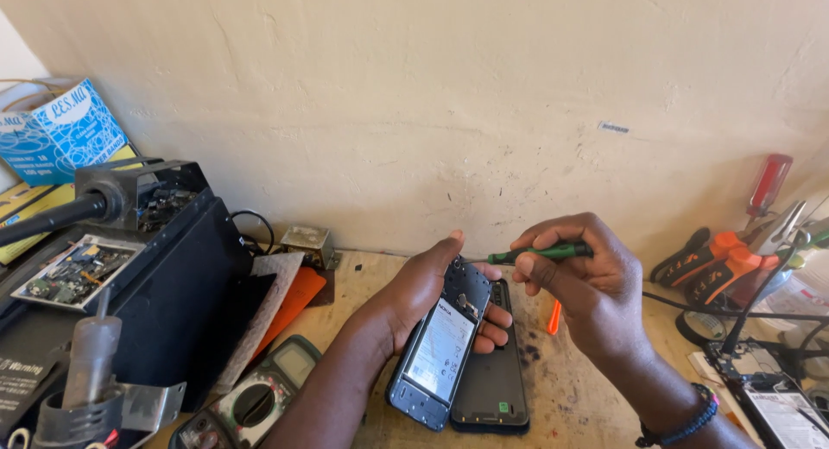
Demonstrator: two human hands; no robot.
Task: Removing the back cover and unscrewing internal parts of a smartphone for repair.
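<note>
Grey opened phone [442, 345], battery side up, is gripped in the left hand [420, 294] over the wooden bench [570, 397]. Above it, the right hand [580, 285] pinches a green screwdriver [540, 253]. Beside the grip lies a dark back cover [492, 380]; a multimeter [255, 404] sits further left.

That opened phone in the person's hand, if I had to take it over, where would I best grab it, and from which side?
Probably by its two long edges near the lower half, coming from below the opened phone. The left hand already cradles the upper part, thumb on the top edge and fingers behind, and the right hand works a green screwdriver there. The exposed inner face looks delicate, so keep fingers off it.
</note>
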